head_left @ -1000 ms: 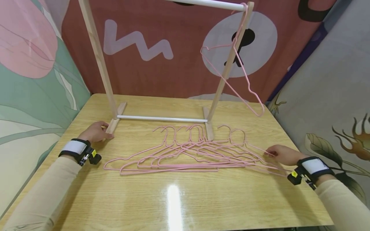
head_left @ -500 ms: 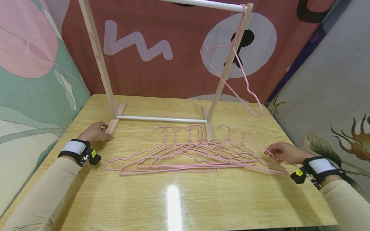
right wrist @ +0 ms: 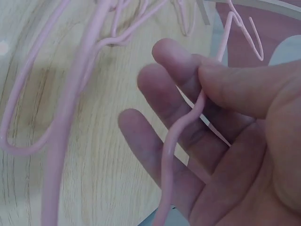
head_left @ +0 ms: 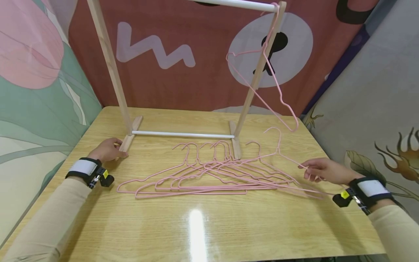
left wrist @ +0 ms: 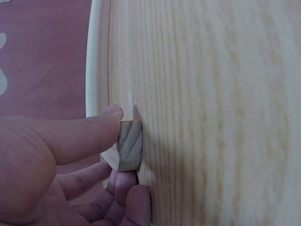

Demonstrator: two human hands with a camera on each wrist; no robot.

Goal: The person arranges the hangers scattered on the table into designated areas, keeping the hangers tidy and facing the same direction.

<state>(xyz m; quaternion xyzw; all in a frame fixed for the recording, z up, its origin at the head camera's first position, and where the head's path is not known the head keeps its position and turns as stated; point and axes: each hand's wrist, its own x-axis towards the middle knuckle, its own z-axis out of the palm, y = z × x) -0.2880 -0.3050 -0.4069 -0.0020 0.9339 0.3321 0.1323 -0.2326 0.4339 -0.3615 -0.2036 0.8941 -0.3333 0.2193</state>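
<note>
The right hand (head_left: 322, 171) pinches one pink hanger (head_left: 284, 155) by its shoulder wire, just above the pile of hangers (head_left: 209, 174) on the table (head_left: 196, 225); it is better to lift slowly so the hook does not catch the others. The left hand (head_left: 106, 150) grips the rack foot (head_left: 127, 141), which keeps the rack (head_left: 111, 69) steady.

The left hand (head_left: 106, 150) rests low at the left, palm down, forearm extended forward in a beige sleeve, a banded wrist unit behind the knuckles. Its thumb (left wrist: 80, 129) and fingers are curled, pinching inward. The right hand (head_left: 322, 171) is raised slightly at the right, palm turned inward. Its thumb (right wrist: 244, 87) presses against the index finger; the remaining fingers extend loosely.
</note>
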